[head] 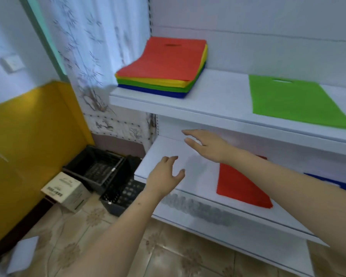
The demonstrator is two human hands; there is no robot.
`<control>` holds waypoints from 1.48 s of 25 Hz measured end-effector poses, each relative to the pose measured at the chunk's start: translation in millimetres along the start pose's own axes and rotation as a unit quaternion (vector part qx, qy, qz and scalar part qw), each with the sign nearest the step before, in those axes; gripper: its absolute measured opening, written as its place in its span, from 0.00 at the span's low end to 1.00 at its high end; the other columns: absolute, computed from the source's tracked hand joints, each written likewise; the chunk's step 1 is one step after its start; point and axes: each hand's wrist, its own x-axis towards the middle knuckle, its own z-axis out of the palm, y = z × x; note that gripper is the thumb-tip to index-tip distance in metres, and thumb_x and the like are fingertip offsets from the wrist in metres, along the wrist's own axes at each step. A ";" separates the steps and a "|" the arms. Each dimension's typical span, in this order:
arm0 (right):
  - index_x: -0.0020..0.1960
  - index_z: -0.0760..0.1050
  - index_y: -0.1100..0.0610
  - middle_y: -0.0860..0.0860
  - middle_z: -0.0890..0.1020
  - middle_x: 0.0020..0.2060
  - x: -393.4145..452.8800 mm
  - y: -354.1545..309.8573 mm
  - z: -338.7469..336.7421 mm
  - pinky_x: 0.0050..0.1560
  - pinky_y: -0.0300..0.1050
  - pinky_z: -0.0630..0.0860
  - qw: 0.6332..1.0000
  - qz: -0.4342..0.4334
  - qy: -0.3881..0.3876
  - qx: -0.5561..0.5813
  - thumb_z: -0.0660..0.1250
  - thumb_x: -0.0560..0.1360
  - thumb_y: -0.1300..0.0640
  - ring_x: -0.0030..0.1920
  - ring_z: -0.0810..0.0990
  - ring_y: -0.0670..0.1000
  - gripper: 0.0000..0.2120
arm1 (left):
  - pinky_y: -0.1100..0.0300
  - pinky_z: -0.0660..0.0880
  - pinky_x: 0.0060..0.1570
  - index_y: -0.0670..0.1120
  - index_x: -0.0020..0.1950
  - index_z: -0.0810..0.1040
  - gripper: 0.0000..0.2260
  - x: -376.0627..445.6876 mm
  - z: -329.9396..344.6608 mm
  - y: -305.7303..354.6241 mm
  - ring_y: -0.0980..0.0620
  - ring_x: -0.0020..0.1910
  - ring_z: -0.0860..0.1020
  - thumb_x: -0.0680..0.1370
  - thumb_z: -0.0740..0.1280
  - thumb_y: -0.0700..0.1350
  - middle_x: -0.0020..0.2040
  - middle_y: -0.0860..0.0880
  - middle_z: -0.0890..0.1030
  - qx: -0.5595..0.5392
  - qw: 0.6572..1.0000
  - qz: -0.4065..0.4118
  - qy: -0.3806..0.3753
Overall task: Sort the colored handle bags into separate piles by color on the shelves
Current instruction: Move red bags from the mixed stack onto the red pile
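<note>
Both hands empty, fingers spread loose: left hand (165,174) and right hand (205,143) over lower shelf (164,154); red bag (240,186) beside right forearm, blue bag (328,181) further right; upper shelf (218,96) carries mixed bag stack (164,66), lone green bag (294,100)

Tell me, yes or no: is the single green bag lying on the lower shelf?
No: the single green bag lies flat on the upper shelf, right of the mixed stack.
</note>
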 end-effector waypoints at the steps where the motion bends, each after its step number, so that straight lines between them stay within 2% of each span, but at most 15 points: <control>1: 0.73 0.66 0.48 0.44 0.71 0.69 6.8 -19.8 -10.5 0.67 0.40 0.64 1.000 -0.016 0.010 0.009 0.52 0.80 0.40 0.67 0.70 0.44 0.24 | 0.54 0.77 0.52 0.52 0.72 0.68 0.24 0.9 -23.0 -3.7 0.55 0.56 0.76 0.78 0.62 0.59 0.63 0.53 0.73 0.002 1.000 0.005 0.023; 4: 0.65 0.74 0.52 0.45 0.79 0.62 35.6 -62.8 -53.5 0.59 0.41 0.72 0.993 -0.066 0.097 0.021 0.53 0.81 0.43 0.57 0.77 0.43 0.20 | 0.60 0.75 0.38 0.54 0.62 0.75 0.13 14.7 -86.2 -0.7 0.61 0.41 0.76 0.80 0.60 0.57 0.50 0.58 0.76 0.011 0.992 0.045 0.121; 7: 0.59 0.77 0.59 0.54 0.82 0.55 77.8 -64.4 -101.7 0.56 0.50 0.74 0.976 -0.069 0.205 -0.001 0.54 0.82 0.47 0.53 0.78 0.52 0.20 | 0.61 0.67 0.31 0.53 0.51 0.77 0.07 49.0 -134.1 13.9 0.58 0.36 0.74 0.81 0.60 0.53 0.39 0.56 0.75 -0.026 0.967 0.091 0.238; 12: 0.73 0.64 0.59 0.56 0.70 0.69 169.2 6.0 -158.3 0.68 0.47 0.62 0.957 0.028 0.268 -0.106 0.59 0.80 0.46 0.69 0.68 0.56 0.26 | 0.58 0.71 0.49 0.48 0.58 0.77 0.12 153.8 -186.3 32.8 0.51 0.53 0.71 0.78 0.64 0.51 0.52 0.51 0.74 -0.008 0.907 0.078 0.415; 14: 0.76 0.59 0.59 0.58 0.64 0.73 205.5 35.5 -170.8 0.72 0.49 0.59 0.950 0.038 0.261 -0.165 0.60 0.78 0.43 0.73 0.62 0.57 0.32 | 0.50 0.71 0.58 0.45 0.66 0.75 0.22 196.8 -200.9 28.5 0.45 0.62 0.69 0.77 0.65 0.57 0.61 0.45 0.74 0.029 0.915 -0.003 0.403; 19: 0.78 0.47 0.61 0.59 0.51 0.77 272.8 97.3 -164.3 0.76 0.48 0.50 0.947 0.080 0.188 -0.247 0.54 0.77 0.35 0.77 0.50 0.55 0.41 | 0.45 0.51 0.74 0.48 0.78 0.60 0.40 247.8 -201.6 1.2 0.40 0.76 0.53 0.74 0.54 0.72 0.78 0.43 0.57 0.116 0.965 -0.133 0.194; 21: 0.78 0.50 0.61 0.58 0.52 0.77 283.8 111.1 -150.7 0.76 0.48 0.52 0.943 0.100 0.185 -0.258 0.52 0.77 0.34 0.77 0.51 0.54 0.41 | 0.45 0.50 0.75 0.50 0.78 0.60 0.39 248.6 -194.2 -8.0 0.41 0.76 0.53 0.74 0.53 0.73 0.79 0.45 0.56 0.137 0.966 -0.141 0.166; 24: 0.73 0.66 0.60 0.57 0.66 0.73 291.1 113.3 -142.9 0.71 0.52 0.63 0.921 0.080 0.231 -0.302 0.49 0.76 0.34 0.75 0.61 0.57 0.37 | 0.43 0.45 0.75 0.53 0.76 0.63 0.33 248.2 -193.7 -12.3 0.42 0.78 0.50 0.76 0.53 0.70 0.79 0.47 0.54 0.173 0.963 -0.128 0.161; 26: 0.67 0.74 0.59 0.59 0.72 0.69 293.6 109.5 -144.3 0.68 0.54 0.66 0.914 0.046 0.238 -0.324 0.56 0.77 0.39 0.72 0.65 0.60 0.29 | 0.40 0.41 0.74 0.56 0.74 0.68 0.26 248.6 -195.1 -3.5 0.42 0.78 0.47 0.79 0.53 0.66 0.79 0.48 0.55 0.199 0.960 -0.110 0.164; 28: 0.68 0.73 0.56 0.60 0.70 0.70 292.7 103.2 -144.1 0.70 0.54 0.63 0.916 0.032 0.242 -0.319 0.57 0.79 0.42 0.73 0.63 0.60 0.25 | 0.40 0.37 0.73 0.57 0.69 0.73 0.23 246.0 -192.0 5.7 0.42 0.78 0.46 0.80 0.50 0.61 0.79 0.46 0.58 0.233 0.952 -0.081 0.179; 29: 0.71 0.70 0.55 0.61 0.68 0.71 287.9 96.5 -144.9 0.72 0.53 0.60 0.921 0.037 0.247 -0.300 0.50 0.80 0.40 0.74 0.62 0.61 0.28 | 0.41 0.36 0.72 0.56 0.67 0.76 0.23 242.8 -190.9 8.6 0.42 0.78 0.49 0.80 0.49 0.59 0.78 0.45 0.61 0.235 0.949 -0.059 0.203; 31: 0.75 0.62 0.51 0.62 0.65 0.72 274.2 80.6 -151.1 0.73 0.51 0.57 0.935 0.052 0.259 -0.236 0.35 0.77 0.34 0.74 0.60 0.61 0.36 | 0.43 0.44 0.74 0.52 0.65 0.78 0.24 234.5 -190.5 12.1 0.40 0.77 0.57 0.79 0.49 0.56 0.75 0.42 0.65 0.175 0.952 -0.017 0.250; 32: 0.77 0.58 0.48 0.62 0.64 0.73 265.0 70.9 -156.7 0.73 0.51 0.59 0.943 0.061 0.268 -0.187 0.34 0.77 0.34 0.74 0.61 0.60 0.35 | 0.45 0.51 0.74 0.51 0.67 0.77 0.22 228.8 -193.5 15.1 0.40 0.75 0.61 0.81 0.50 0.55 0.75 0.41 0.65 0.106 0.959 -0.003 0.263; 35: 0.77 0.54 0.43 0.56 0.77 0.64 238.4 41.9 -175.5 0.60 0.48 0.73 0.950 0.051 0.308 -0.022 0.49 0.82 0.43 0.61 0.77 0.56 0.23 | 0.56 0.62 0.70 0.51 0.72 0.72 0.18 210.9 -207.6 23.1 0.48 0.72 0.66 0.82 0.60 0.50 0.75 0.45 0.65 -0.128 0.956 0.008 0.265; 37: 0.76 0.58 0.45 0.45 0.74 0.64 220.4 27.0 -186.1 0.63 0.38 0.69 0.931 0.041 0.351 0.088 0.56 0.82 0.49 0.61 0.73 0.45 0.23 | 0.58 0.65 0.70 0.54 0.70 0.73 0.19 199.2 -217.8 30.4 0.55 0.68 0.70 0.79 0.66 0.50 0.69 0.51 0.72 -0.241 0.941 0.022 0.237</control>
